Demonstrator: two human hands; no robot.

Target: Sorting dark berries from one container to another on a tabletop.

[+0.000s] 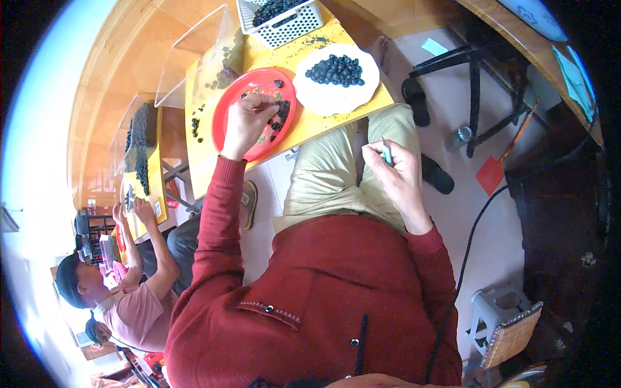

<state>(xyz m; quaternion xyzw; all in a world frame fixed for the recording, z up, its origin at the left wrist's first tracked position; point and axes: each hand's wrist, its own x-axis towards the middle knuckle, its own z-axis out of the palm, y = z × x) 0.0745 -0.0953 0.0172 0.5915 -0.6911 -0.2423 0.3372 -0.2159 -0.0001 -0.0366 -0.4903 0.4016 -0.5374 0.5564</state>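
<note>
My left hand [247, 124] is over the red oval tray [226, 87], thumb and fingers pinched together. Right at its fingertips lie small black round pieces [277, 125]; whether one is between them is too small to tell. My right hand [398, 171] hovers above my right thigh, closed on a small slim tool [387, 152] with a teal body, its tip pointing up. A white scalloped plate [310, 97] to the right of the tray carries a pile of black round pieces [336, 70], some with a hole like beads.
The yellow table [200, 158] bears a white perforated basket [291, 32] of black pieces, a clear plastic bin [194, 64] and loose black pieces [196, 123]. A co-worker [132, 310] sits at the left. A grey stool [498, 310] and black cable [475, 226] are at the right.
</note>
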